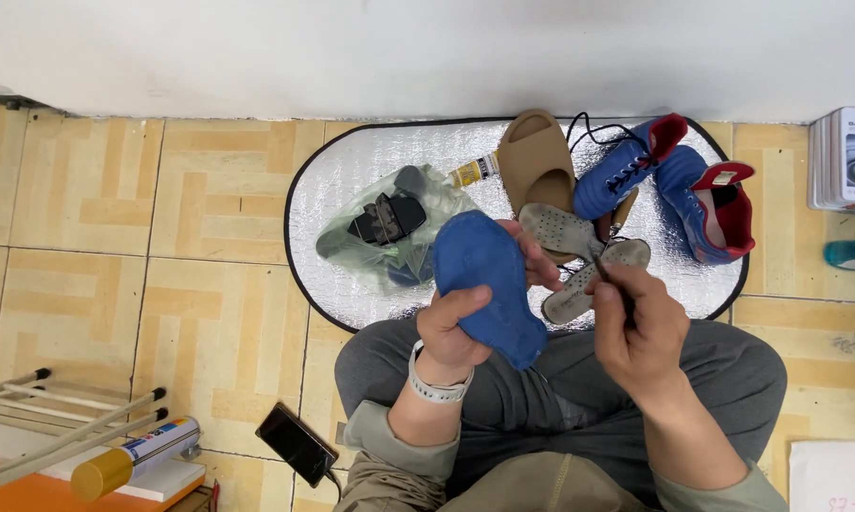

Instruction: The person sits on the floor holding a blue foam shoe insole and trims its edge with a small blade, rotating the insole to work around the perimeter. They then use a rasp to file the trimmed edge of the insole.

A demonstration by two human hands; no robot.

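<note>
Head view | blue insole gripped by left hand, held over the lap, near centre | right hand closed on a thin dark tool | blue shoes, tan slide and plastic bag laid on silver mat, far

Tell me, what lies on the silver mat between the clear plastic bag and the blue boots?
In the head view, a tan slide sandal and a small glue tube lie between the plastic bag and the blue boots.
</note>
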